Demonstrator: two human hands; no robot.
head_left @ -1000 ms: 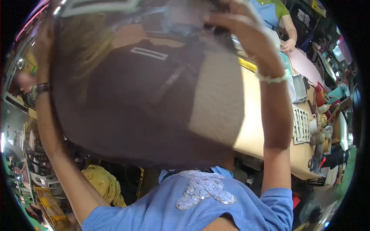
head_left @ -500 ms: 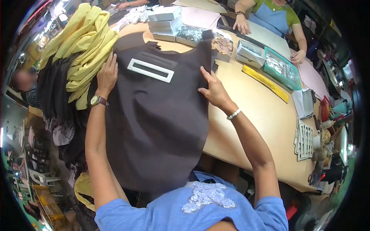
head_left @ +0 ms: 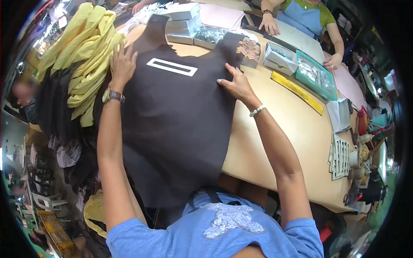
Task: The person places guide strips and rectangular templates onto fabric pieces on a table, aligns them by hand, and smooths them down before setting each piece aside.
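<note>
A dark brown cut garment panel [head_left: 180, 116] with a scooped neckline and two shoulder straps lies on the table, its lower part hanging over the near edge. Across its chest rests a white rectangular frame [head_left: 172, 67] with a long slot. My left hand [head_left: 123, 66] is at the panel's left edge, fingers spread, beside a heap of yellow cloth [head_left: 88, 47]. On the right edge, below the strap, my right hand [head_left: 239, 86] touches the cloth with thumb and fingers apart. Neither hand touches the white frame.
Small boxes [head_left: 183, 19], an open white box [head_left: 279, 58] and a teal basket [head_left: 316, 75] stand across the table [head_left: 262, 146]. A yellow strip [head_left: 297, 92] lies to the right. Slotted cards [head_left: 340, 157] sit near the right edge. Opposite, a co-worker's hands rest on a board [head_left: 297, 41].
The panel's left strap has unfolded toward the far side and the cloth lies flatter. The white frame has shifted away with it. My left hand has moved up slightly, its fingers spreading wider.
</note>
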